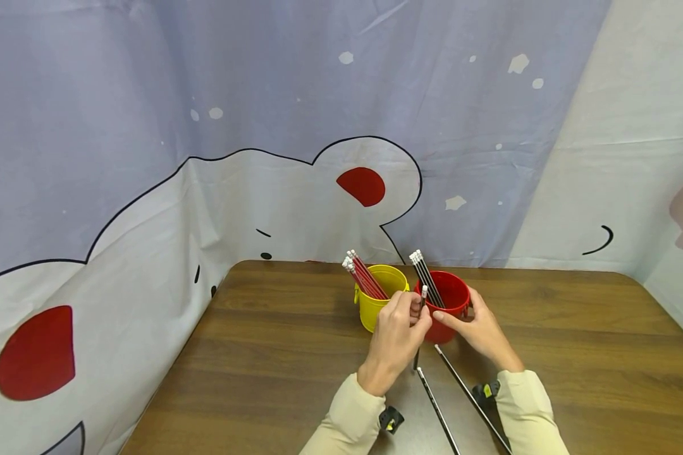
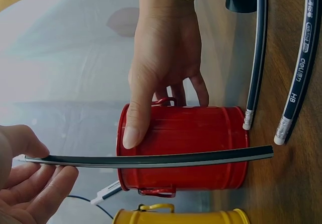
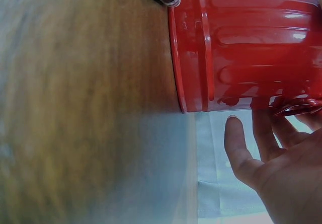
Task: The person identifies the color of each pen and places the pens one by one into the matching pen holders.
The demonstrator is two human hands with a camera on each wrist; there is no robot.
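My left hand (image 1: 395, 335) pinches a black pencil (image 2: 151, 161) between thumb and fingertips near its white eraser end. The pencil hangs upright with its lower end down, in front of a small red metal bucket (image 1: 441, 335). My right hand (image 1: 484, 338) holds that bucket at its right side, thumb on the near wall just under the rim and fingers around the side by the handle. Several black pencils (image 1: 427, 278) with white erasers lean inside the red bucket. To its left stands a yellow bucket (image 1: 371, 316) with several red pencils (image 1: 367, 278) in it.
Two loose black pencils lie on the wooden table (image 1: 250, 373), one pencil (image 1: 438, 411) nearer the middle and another pencil (image 1: 472, 398) beside the right forearm. A printed cloth (image 1: 273, 202) hangs behind the table and along its left.
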